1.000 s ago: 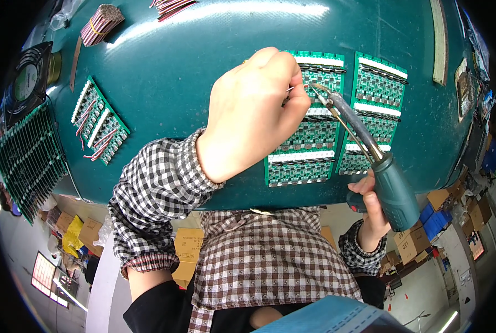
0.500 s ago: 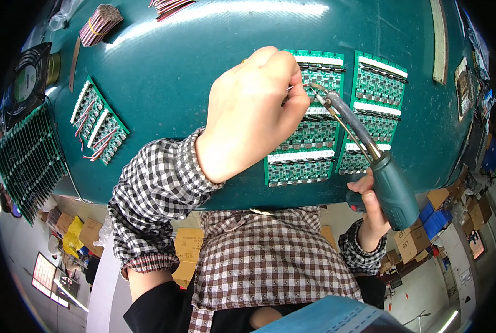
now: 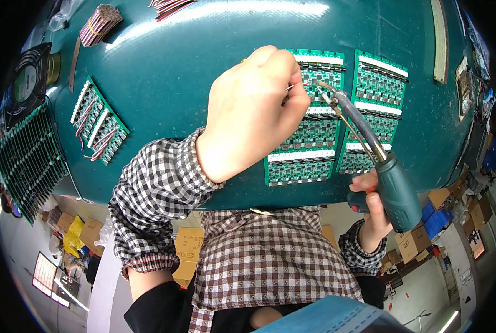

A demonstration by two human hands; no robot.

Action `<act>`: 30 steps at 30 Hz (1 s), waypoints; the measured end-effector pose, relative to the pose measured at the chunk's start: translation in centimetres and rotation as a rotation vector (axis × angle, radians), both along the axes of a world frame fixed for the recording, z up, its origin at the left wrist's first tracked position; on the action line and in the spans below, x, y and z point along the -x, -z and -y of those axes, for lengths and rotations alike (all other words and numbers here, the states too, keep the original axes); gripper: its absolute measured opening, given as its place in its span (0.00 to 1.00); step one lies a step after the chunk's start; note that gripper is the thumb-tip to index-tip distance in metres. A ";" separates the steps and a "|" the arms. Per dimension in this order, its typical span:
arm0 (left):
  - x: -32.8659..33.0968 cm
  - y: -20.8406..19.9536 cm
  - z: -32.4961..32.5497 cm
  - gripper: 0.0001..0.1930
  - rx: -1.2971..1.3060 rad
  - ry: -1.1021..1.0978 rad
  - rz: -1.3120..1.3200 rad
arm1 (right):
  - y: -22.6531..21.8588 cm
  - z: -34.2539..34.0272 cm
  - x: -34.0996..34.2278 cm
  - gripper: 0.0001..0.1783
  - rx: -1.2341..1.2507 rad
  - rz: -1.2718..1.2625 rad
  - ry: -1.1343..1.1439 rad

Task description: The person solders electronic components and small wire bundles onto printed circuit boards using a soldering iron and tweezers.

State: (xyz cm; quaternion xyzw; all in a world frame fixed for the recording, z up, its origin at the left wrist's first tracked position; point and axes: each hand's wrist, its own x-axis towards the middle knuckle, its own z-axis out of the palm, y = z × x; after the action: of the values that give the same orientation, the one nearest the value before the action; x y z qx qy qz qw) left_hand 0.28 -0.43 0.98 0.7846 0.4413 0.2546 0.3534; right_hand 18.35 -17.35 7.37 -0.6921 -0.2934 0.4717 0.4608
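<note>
My left hand (image 3: 256,102) is closed in a pinch on a thin wire (image 3: 305,85), its reddish tip just showing past the fingers. Beneath those fingers lies a green circuit board panel (image 3: 308,139) with white strips and rows of black parts; the hand hides its upper left. In my right hand (image 3: 376,206) is a dark green soldering gun (image 3: 398,188), gripped by its handle. Its bent metal tip and thin feed tube point at the upper part of that panel, a little right of the wire. Alongside on the right lies a second board panel (image 3: 379,91).
Left on the green mat (image 3: 176,72) is a smaller board (image 3: 99,122) with wires attached. A banded wire bundle (image 3: 100,25) and loose wires (image 3: 170,8) lie at the back. A fan (image 3: 29,83) and a stack of boards (image 3: 31,161) stand far left; a wooden strip (image 3: 439,41) lies right.
The soldering gun's tip has shifted slightly right, away from the wire's end, and its handle has dropped a little. My left hand stays in place.
</note>
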 end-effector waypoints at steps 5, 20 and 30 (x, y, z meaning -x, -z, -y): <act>-0.1 -0.1 0.0 0.07 -0.006 -0.012 -0.025 | 0.4 0.4 -0.3 0.18 -0.011 -0.015 -0.010; -0.3 0.4 0.8 0.07 -0.085 -0.061 -0.052 | 0.4 1.0 -0.6 0.18 0.072 0.063 -0.071; -0.5 0.4 0.7 0.07 -0.111 -0.059 -0.077 | 0.5 0.8 -0.5 0.19 0.044 0.052 -0.068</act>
State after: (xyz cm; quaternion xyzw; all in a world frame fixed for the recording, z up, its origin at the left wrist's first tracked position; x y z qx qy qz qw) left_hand 0.74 -1.17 0.57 0.7988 0.4628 0.2586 0.2843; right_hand 18.87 -18.19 6.86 -0.7036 -0.3182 0.4754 0.4214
